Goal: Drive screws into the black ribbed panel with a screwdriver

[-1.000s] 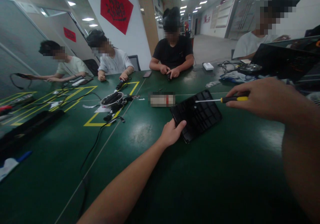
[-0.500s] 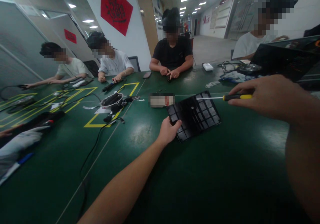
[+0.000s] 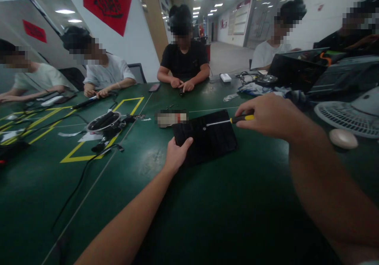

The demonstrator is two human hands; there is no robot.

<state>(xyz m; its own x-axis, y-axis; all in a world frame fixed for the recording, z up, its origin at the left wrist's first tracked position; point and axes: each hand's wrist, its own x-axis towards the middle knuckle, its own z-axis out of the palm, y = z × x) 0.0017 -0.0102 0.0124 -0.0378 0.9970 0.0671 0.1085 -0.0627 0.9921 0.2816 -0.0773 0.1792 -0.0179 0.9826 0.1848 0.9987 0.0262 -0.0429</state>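
Black panel (image 3: 211, 141) — flat, rectangular

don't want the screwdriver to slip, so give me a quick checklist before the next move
1. Left hand gripping the panel at its left side: ok.
2. Right hand holding the screwdriver by its handle: ok.
3. Screwdriver tip close to the silver dot: ok.
4. Tip pressed firmly on something: cannot tell, too small.
5. Panel free of the box behind it: cannot tell, they overlap in view.
6. Fan apart from the right hand: ok.
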